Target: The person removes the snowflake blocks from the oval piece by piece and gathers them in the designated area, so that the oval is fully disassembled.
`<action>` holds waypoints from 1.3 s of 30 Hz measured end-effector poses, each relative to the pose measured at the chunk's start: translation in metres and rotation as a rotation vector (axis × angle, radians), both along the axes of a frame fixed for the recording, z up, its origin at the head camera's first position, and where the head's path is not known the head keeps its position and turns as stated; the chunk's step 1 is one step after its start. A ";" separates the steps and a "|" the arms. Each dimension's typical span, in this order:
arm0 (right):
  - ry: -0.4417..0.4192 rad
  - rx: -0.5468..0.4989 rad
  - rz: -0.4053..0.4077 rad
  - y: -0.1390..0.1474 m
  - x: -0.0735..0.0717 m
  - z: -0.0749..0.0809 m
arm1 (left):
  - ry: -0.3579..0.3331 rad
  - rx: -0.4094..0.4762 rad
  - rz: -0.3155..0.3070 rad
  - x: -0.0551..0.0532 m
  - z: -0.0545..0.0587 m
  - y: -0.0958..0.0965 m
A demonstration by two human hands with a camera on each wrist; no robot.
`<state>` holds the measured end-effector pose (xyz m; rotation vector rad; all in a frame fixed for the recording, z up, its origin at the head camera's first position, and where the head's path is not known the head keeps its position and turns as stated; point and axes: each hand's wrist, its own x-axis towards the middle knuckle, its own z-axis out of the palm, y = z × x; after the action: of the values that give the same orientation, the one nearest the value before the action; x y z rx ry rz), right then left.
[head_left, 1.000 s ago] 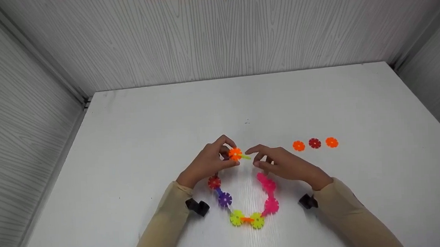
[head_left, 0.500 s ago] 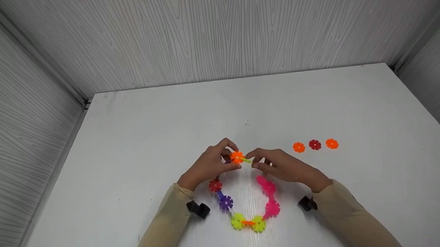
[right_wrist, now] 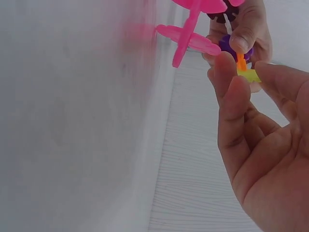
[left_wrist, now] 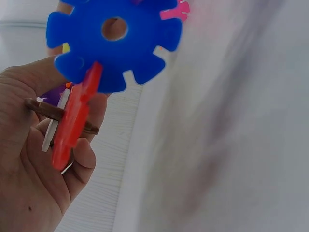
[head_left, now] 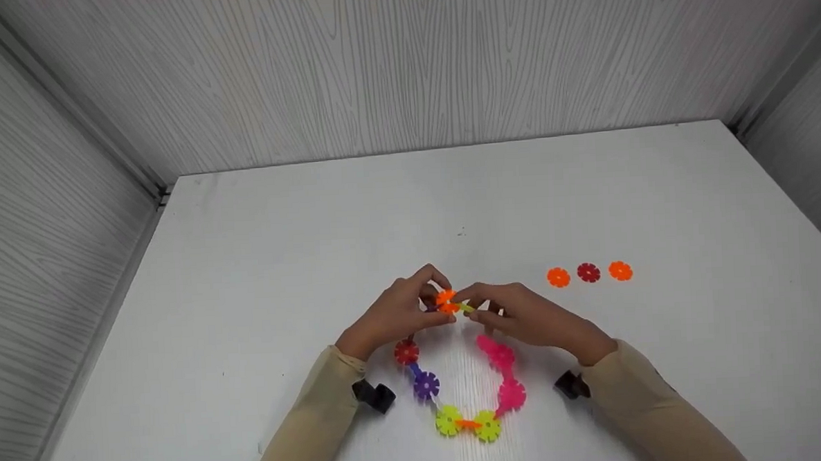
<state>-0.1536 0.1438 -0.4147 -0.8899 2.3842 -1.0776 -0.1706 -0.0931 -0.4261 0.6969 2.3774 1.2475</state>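
Observation:
Notched plastic snowflake discs are linked into a chain that curves below both hands in the head view. My left hand (head_left: 401,312) pinches the chain's upper left end by an orange disc (head_left: 446,302). My right hand (head_left: 521,313) pinches a yellow-green disc (right_wrist: 249,76) slotted into that orange one. Pink discs (head_left: 507,375) form the other end, just below my right hand, apart from the yellow-green disc. Yellow-green discs (head_left: 449,421) lie at the bottom. A blue disc (left_wrist: 140,53) joined to a red disc (left_wrist: 72,128) looms close in the left wrist view.
Three loose discs lie in a row to the right on the white table (head_left: 313,221): an orange disc (head_left: 559,277), a dark red disc (head_left: 589,272) and another orange disc (head_left: 621,271). A wood-grain wall (head_left: 403,64) stands behind. Black wrist mounts (head_left: 375,396) hang under both sleeves.
My right fingers have closed on the yellow-green disc, after hovering beside it. Both hands and the chain sit slightly lower in the head view, and the orange disc has turned.

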 end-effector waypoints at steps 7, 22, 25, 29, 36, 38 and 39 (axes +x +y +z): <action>0.017 -0.009 -0.003 0.000 0.001 0.001 | 0.045 -0.021 -0.032 0.000 0.001 0.001; 0.053 -0.005 -0.021 -0.003 0.004 0.004 | 0.128 -0.031 -0.071 -0.001 0.001 -0.002; 0.084 -0.019 -0.016 -0.002 0.004 0.003 | 0.136 -0.045 -0.046 0.001 0.001 0.001; 0.143 -0.034 -0.013 -0.001 0.004 0.001 | 0.150 -0.053 -0.027 0.002 0.001 0.007; 0.134 -0.040 0.003 -0.001 0.005 0.003 | 0.098 -0.043 -0.054 0.002 0.003 0.007; 0.137 -0.039 0.017 -0.002 0.005 0.004 | 0.087 -0.035 -0.064 0.002 0.004 0.005; 0.147 -0.039 0.020 -0.003 0.005 0.005 | 0.088 -0.030 -0.063 0.001 0.004 0.005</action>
<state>-0.1484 0.1411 -0.4095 -1.0378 2.4742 -1.0888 -0.1691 -0.0884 -0.4224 0.8266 2.4188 1.1757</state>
